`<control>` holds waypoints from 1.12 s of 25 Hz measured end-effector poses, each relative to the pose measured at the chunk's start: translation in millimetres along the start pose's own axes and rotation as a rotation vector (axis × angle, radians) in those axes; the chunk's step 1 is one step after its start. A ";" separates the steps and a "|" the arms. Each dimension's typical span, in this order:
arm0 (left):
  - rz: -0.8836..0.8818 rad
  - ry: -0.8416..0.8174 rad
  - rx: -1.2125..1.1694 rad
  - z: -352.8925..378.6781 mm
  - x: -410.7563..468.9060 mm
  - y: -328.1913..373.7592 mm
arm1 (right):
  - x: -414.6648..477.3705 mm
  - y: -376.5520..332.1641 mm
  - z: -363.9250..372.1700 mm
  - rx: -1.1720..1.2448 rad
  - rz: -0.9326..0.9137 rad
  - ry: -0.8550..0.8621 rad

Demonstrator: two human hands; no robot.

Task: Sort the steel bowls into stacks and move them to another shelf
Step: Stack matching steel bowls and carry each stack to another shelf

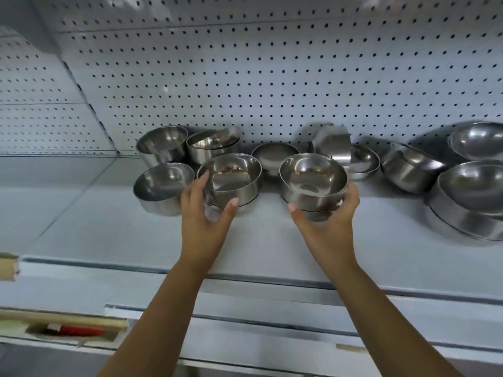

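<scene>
I take the two nearest the front of the pale grey metal shelf (pixel 272 240), because the other steel bowls (pixel 160 183) lie mixed and tilted behind them along the white perforated back panel (pixel 272 77), and I judge that equal shapes must be nested first. My left grip (pixel 204 214) is spread wide and clamped on the straight-walled shiny steel bowl (pixel 231 183), thumb on its front wall, fingers (pixel 202 182) at its left rim. My right grip (pixel 332 220) cups the round-bellied shiny steel bowl (pixel 313 183) from below, closed around it; it seems to sit in a second bowl.
</scene>
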State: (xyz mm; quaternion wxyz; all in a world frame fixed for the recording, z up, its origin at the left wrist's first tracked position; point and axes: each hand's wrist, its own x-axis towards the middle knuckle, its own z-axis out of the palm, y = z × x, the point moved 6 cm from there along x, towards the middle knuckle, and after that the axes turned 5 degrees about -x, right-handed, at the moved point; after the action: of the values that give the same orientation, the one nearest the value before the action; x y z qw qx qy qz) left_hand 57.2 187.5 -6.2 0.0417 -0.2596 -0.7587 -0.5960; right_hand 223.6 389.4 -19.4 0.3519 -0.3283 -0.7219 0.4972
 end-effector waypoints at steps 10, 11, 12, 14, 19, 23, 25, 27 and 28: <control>0.025 0.057 -0.077 -4.2 2.3 1.5 | 12.8 9.6 -0.2 0.009 -0.047 0.039; 0.034 0.069 -0.092 -4.9 0.8 1.9 | 12.7 9.5 0.1 0.006 -0.047 0.044; 0.046 0.084 -0.106 -6.3 -1.5 3.0 | 12.6 8.8 0.5 0.013 -0.050 0.047; 0.091 0.105 -0.107 -10.2 -7.0 7.0 | 12.9 8.1 0.7 0.033 -0.049 0.045; 0.241 0.048 -0.127 -22.5 -42.4 8.7 | 14.6 10.1 -2.7 0.034 -0.044 0.053; 0.262 -0.058 -0.121 -25.5 -69.8 2.0 | 16.3 12.8 -5.0 0.069 -0.057 0.074; 0.282 -0.077 -0.085 -25.8 -74.4 -0.2 | 16.3 14.2 -6.1 0.090 -0.055 0.096; 0.333 -0.093 -0.046 -25.5 -75.8 0.1 | 16.1 13.9 -6.3 0.093 -0.057 0.106; 0.346 -0.101 -0.036 -25.2 -76.4 -0.5 | 16.1 13.2 -6.3 0.096 -0.060 0.107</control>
State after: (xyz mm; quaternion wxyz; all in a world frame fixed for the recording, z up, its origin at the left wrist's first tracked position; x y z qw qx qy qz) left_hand 116.6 137.8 -27.9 0.1009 -0.4166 -0.6931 -0.5795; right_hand 221.9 409.6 -27.4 0.4201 -0.3153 -0.6869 0.5022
